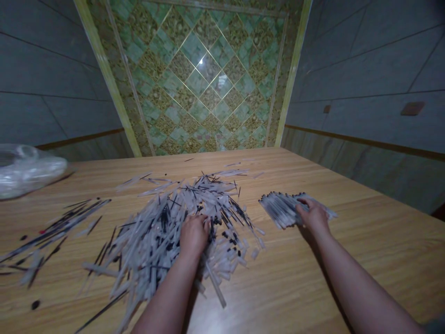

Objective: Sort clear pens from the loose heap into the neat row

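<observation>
We identify two groups of parts on the tabletop, using the pile of loose thin tubes as our landmark. To the right of the pile, and apart from it, lies a row of tubes, laid side by side with dark tips at the far ends. At the pile's right edge lie short pale pieces and small black pieces; to its left lie scattered dark sticks, and farther left sits a clear plastic bag.

Our left grip is at the right part of the pile, fingers curled downward; we cannot tell whether it holds a piece. Our right grip, right of the pile, touches the right end of the row with thumb and fingertips slightly parted; we cannot tell whether a tube is pinched there.

Handling: we judge each tube to be very light, smooth and fairly stiff, liable to roll and slip, and to bend or crack if squeezed hard. We recommend a light thumb-and-finger pinch at mid-length, clear of the dark tip. Sideways pressure would probably disturb the row's alignment.
</observation>
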A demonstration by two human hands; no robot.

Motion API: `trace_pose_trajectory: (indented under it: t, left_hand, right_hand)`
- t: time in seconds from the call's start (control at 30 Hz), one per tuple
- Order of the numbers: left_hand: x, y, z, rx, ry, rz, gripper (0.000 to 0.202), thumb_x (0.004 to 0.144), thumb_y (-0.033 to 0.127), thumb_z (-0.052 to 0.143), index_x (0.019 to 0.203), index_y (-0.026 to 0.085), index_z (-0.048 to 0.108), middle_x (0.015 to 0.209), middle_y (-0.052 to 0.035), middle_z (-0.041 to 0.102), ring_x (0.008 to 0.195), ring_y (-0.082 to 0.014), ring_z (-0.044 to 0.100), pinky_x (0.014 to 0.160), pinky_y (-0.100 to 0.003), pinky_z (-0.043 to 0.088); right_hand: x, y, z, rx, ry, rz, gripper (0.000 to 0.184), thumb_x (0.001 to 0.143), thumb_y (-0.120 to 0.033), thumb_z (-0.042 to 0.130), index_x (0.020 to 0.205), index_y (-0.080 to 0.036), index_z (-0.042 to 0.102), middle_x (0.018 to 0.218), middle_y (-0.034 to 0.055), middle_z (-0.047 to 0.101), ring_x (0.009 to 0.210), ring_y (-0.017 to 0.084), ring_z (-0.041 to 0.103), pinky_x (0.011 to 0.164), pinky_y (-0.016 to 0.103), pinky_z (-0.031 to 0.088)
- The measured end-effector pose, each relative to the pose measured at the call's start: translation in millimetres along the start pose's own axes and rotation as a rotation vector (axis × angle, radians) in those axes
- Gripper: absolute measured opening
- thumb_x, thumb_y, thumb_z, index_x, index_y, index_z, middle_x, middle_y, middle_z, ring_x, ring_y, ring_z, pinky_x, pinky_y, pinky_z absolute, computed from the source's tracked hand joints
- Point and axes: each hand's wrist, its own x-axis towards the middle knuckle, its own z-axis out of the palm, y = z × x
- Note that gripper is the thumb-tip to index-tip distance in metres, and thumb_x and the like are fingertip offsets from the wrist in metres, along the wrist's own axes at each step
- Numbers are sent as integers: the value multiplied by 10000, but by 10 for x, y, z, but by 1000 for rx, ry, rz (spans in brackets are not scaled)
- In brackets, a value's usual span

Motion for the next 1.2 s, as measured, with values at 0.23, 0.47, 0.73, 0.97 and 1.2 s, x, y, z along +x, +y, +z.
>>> trace_pose_trajectory:
  t: [0.23, 0.47, 0.73, 0.97, 1.2]
  left_hand:
    - [-28, -10, 40, 103, -1, -58, 293, 800, 288, 433, 989, 211, 643, 934, -96, 633, 931, -246, 517, 810, -347, 364]
    - [-22, -140, 39, 148, -32, -97, 374, 773, 222, 466, 1132, 187, 564, 968, -119, 613, 922, -257, 523, 807, -359, 376]
    - [-24, -175, 48, 200, 48, -154, 354, 795, 251, 438, 1117, 203, 577, 1102, -122, 574, 994, -265, 492, 815, -372, 374]
    - [-54, -156, 33, 202, -5, -101, 254, 776, 213, 442, 849, 247, 684, 891, -85, 660, 936, -281, 522, 767, -386, 364]
    - [51, -155, -6, -357, 97, -140, 250, 759, 239, 483, 926, 173, 658, 896, -90, 668, 869, -215, 585, 775, -330, 417]
  right_hand:
    - [-149, -817, 134, 253, -157, -240, 282, 762, -341, 459, 925, -222, 657, 969, 78, 634, 964, 248, 498, 847, 410, 339]
    - [-516, -1326, 372, 436, -410, -340, 220, 765, -251, 482, 876, -237, 671, 909, 50, 664, 915, 216, 537, 834, 365, 356]
    - [-649, -1253, 416, 457, -466, -352, 209, 781, -266, 492, 874, -244, 678, 898, 51, 670, 898, 222, 540, 822, 369, 362]
    - [-674, -1224, 458, 463, -500, -366, 216, 773, -225, 498, 898, -246, 673, 903, 53, 673, 896, 226, 541, 817, 373, 368]
    - [-677, -1200, 443, 464, -516, -360, 214, 784, -228, 492, 900, -245, 671, 906, 53, 672, 893, 222, 545, 806, 368, 366]
